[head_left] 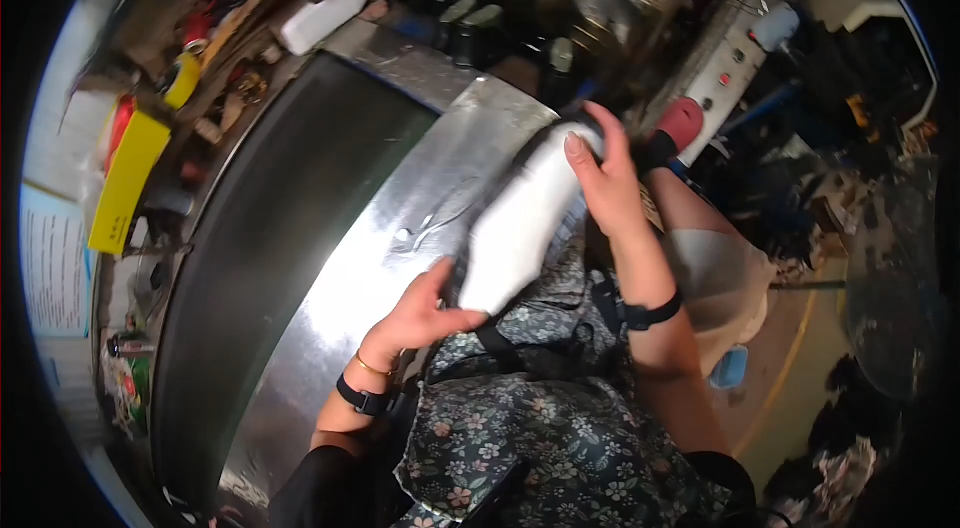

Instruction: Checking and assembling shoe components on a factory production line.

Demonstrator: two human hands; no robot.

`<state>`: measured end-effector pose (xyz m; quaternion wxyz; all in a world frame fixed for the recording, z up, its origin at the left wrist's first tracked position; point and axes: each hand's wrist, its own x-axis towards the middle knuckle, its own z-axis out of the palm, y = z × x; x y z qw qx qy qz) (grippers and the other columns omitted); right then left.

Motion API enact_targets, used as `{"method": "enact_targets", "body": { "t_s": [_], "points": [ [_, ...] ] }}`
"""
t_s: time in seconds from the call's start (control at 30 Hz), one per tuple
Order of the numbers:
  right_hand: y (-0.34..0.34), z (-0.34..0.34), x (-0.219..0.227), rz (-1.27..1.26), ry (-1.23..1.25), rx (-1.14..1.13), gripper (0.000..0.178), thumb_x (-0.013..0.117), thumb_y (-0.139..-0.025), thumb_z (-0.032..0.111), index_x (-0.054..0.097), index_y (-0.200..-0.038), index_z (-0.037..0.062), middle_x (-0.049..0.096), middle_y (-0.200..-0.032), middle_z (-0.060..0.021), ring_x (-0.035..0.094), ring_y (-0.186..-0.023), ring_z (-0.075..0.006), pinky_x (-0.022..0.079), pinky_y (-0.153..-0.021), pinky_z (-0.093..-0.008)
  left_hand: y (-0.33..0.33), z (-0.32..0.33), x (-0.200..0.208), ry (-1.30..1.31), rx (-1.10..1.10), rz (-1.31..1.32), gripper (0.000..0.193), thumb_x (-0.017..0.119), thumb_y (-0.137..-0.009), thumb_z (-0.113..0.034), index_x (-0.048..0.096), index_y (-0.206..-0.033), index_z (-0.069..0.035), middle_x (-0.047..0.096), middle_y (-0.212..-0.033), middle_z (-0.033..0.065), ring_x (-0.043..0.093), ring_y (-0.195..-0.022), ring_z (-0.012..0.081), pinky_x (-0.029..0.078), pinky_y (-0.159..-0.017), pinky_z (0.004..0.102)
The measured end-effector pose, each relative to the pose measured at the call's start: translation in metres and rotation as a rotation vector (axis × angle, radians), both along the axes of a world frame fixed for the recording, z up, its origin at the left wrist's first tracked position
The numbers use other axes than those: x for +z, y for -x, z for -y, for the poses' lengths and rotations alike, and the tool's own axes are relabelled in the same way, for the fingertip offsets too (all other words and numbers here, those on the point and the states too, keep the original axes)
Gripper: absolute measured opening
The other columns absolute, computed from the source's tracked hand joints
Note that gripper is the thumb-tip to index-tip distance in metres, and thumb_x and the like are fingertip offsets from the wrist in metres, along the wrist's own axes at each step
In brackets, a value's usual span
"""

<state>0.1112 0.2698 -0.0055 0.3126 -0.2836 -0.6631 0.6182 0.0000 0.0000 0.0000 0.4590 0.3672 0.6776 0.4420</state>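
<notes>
A white, dark-edged sole [522, 223], slightly blurred, is held aslant above the lap, at the near side of the metal table [385, 248]. Its upper end is grasped by the fingers of the right hand [610, 186], the thumb being laid on the white face; its lower end is grasped by those of the left hand [410, 316]. A floral apron [510, 438] is worn. Left of the table, a dark belt [275, 208] is flanked by a yellow box [128, 186].

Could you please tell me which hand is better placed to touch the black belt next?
Probably the left hand, nearer the black belt; the right hand, at the upper end of the white piece, is farther away.
</notes>
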Motion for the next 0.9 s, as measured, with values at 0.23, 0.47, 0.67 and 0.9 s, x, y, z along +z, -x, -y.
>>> {"method": "enact_targets", "body": {
  "t_s": [0.23, 0.47, 0.67, 0.9],
  "points": [
    [-0.069, 0.029, -0.041, 0.158, -0.413, -0.029, 0.037, 0.075, -0.084, 0.017, 0.06, -0.115, 0.0015, 0.069, -0.105, -0.0175, 0.069, -0.094, -0.0278, 0.054, -0.08, -0.0348, -0.029, -0.119, -0.013, -0.37, -0.163, -0.416, 0.086, 0.08, -0.08, -0.035, 0.037, -0.143, 0.004, 0.05, -0.139, 0.0256, 0.05, -0.129, 0.0382, 0.042, -0.105, 0.0393],
    [-0.072, -0.012, -0.026, 0.142, -0.435, 0.284, 0.035, 0.071, -0.087, 0.012, 0.062, -0.117, -0.0012, 0.07, -0.106, -0.0191, 0.071, -0.094, -0.0267, 0.054, -0.079, -0.033, -0.012, -0.143, -0.017, -0.261, -0.313, -0.371, 0.071, 0.075, -0.086, -0.025, 0.042, -0.143, 0.0, 0.049, -0.142, 0.0215, 0.047, -0.133, 0.0317, 0.037, -0.11, 0.0382],
    [-0.077, 0.032, -0.053, -0.018, -0.114, 0.048, 0.049, 0.066, -0.093, 0.018, 0.049, -0.136, -0.0006, 0.062, -0.126, -0.0164, 0.058, -0.118, -0.0209, 0.045, -0.099, -0.0324, -0.02, -0.148, -0.039, -0.344, -0.174, -0.311, 0.059, 0.078, -0.08, -0.014, 0.048, -0.13, -0.001, 0.039, -0.151, 0.0178, 0.042, -0.137, 0.0314, 0.035, -0.11, 0.0375],
    [-0.111, 0.055, -0.082, -0.048, 0.34, 0.089, 0.023, 0.055, -0.099, 0.008, 0.062, -0.117, -0.0046, 0.068, -0.098, -0.0005, 0.058, -0.086, -0.0058, 0.049, -0.078, -0.0248, -0.016, -0.161, -0.029, -0.171, 0.072, 0.384, 0.062, 0.07, -0.081, -0.001, 0.046, -0.138, -0.004, 0.06, -0.12, 0.0083, 0.056, -0.111, 0.0162, 0.044, -0.098, 0.0292]
  ]
}}
